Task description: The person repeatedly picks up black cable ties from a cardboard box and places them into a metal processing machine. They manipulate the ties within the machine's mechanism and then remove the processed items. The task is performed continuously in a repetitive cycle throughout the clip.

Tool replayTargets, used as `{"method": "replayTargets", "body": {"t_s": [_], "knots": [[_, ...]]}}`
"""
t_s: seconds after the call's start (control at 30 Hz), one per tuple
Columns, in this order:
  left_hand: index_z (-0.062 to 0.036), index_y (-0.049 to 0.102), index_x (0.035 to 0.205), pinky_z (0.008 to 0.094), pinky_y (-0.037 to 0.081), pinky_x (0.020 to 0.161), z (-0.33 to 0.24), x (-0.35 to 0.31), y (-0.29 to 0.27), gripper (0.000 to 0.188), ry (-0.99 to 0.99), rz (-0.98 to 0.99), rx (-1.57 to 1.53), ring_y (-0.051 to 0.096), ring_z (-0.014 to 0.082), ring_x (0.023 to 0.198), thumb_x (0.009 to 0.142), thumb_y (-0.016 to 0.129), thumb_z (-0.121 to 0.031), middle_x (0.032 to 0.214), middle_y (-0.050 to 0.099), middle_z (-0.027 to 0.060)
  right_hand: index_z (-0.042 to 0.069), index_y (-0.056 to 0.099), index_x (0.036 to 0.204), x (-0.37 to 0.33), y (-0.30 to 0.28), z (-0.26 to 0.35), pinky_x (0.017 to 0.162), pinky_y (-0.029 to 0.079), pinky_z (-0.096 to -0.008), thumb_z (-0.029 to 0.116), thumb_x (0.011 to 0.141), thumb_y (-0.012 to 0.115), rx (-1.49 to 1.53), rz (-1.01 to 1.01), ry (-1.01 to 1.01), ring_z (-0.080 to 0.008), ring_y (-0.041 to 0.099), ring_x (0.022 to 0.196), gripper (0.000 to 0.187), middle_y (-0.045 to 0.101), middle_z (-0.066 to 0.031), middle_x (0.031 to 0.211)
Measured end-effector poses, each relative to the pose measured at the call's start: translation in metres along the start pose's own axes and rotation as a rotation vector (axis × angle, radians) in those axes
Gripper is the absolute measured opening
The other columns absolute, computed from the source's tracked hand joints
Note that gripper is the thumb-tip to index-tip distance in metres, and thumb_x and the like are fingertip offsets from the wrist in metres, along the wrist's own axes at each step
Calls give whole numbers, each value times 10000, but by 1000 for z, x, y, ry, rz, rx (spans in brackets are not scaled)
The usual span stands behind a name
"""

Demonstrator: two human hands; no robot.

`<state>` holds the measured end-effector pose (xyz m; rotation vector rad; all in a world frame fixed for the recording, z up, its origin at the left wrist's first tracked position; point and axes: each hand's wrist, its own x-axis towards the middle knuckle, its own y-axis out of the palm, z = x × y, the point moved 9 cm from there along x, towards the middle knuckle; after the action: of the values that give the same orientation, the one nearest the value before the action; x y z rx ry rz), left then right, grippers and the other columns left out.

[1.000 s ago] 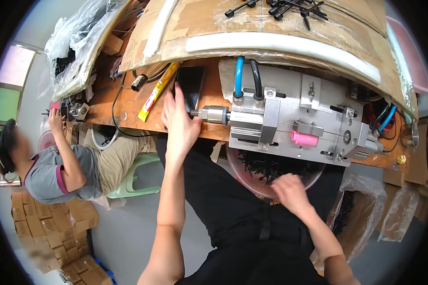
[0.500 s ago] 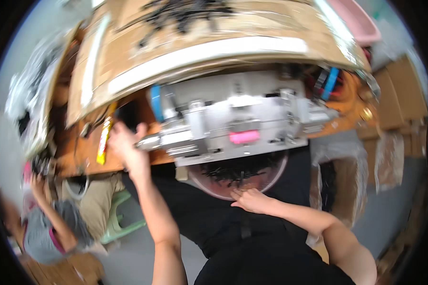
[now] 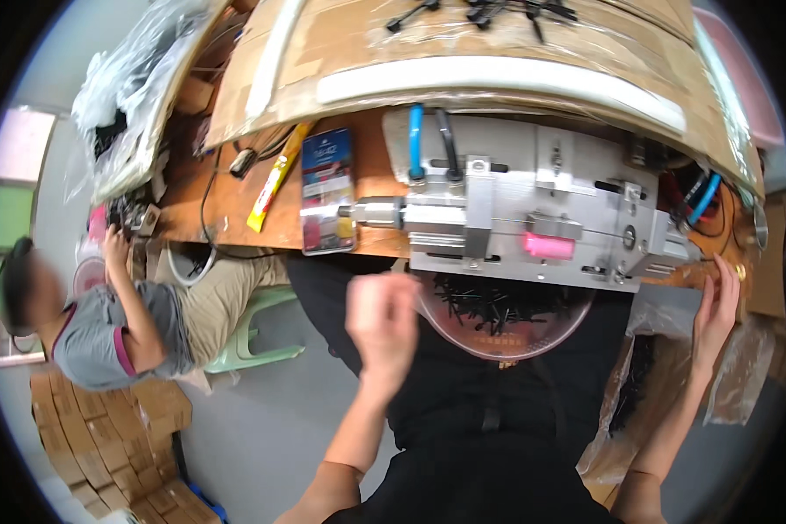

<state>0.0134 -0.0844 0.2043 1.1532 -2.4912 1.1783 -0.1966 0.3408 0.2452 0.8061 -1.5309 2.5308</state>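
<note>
A metal jig machine [image 3: 515, 205] with a pink block [image 3: 548, 246] at its front is on the orange worktable. My left hand [image 3: 382, 327] is in front of the table edge, left of a clear pinkish basin [image 3: 498, 349] in my lap. Motion smears its fingers, and I see nothing clearly in them. My right hand [image 3: 716, 310] reaches the machine's right end, its fingers stretched out near the table edge. Loose black parts [image 3: 498, 306] fill the basin. A phone [image 3: 327, 188] with a lit screen lies by the machine's left-hand spindle [image 3: 380, 211].
A yellow packet [image 3: 275, 183] and black cables lie left of the phone. Overhead is a cardboard shelf [image 3: 498, 48] bearing black parts. At the left another person [image 3: 131, 332] sits on a green stool [image 3: 244, 345]. Right of my legs stands a plastic-lined carton [image 3: 651, 393].
My left hand has drawn back from beside the yellow packet to in front of the table. From the basin's rim, my right hand has moved to the machine's right end. The view has shifted left.
</note>
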Motion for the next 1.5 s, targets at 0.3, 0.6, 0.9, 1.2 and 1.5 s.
{"method": "replayTargets", "body": {"t_s": [0.3,0.6,0.9,1.2,1.5], "knots": [[-50,623,1116,401,498,892,12,-197,212,297,262,1158,37,577,295,1064,892,622,-245,1082,621,108,-78,579,1060,23,55,-19,911,470,-378,-164,767,551,-77,245,-383,-373,587,1077,307,597,-187,1166],[-17,598,1167,444,495,886,15,-218,229,369,248,1330,159,561,285,1082,899,598,-271,1114,630,110,-38,600,1097,91,20,-42,897,481,-347,-54,933,554,-127,-41,-373,-332,614,1050,171,623,-181,1123],[-17,639,1096,422,521,832,2,-197,202,252,243,1155,-63,599,301,1038,913,608,-187,1075,638,116,-24,613,1168,152,67,-157,829,474,-407,-84,822,526,-359,126,-244,-400,603,912,362,627,-240,1031],[-11,602,901,291,451,606,61,-39,-20,103,-346,-168,-184,535,187,696,841,641,63,838,547,85,-55,599,1230,74,13,-38,989,465,-306,22,1011,497,-7,73,-214,-200,603,1124,253,634,-131,1180],[1,516,1097,286,401,914,18,61,-89,140,169,-453,-103,489,171,999,962,502,31,1068,481,82,-50,634,1172,96,-27,79,936,483,-297,-77,961,527,56,-96,-357,-190,634,1029,239,665,-119,1104]]}}
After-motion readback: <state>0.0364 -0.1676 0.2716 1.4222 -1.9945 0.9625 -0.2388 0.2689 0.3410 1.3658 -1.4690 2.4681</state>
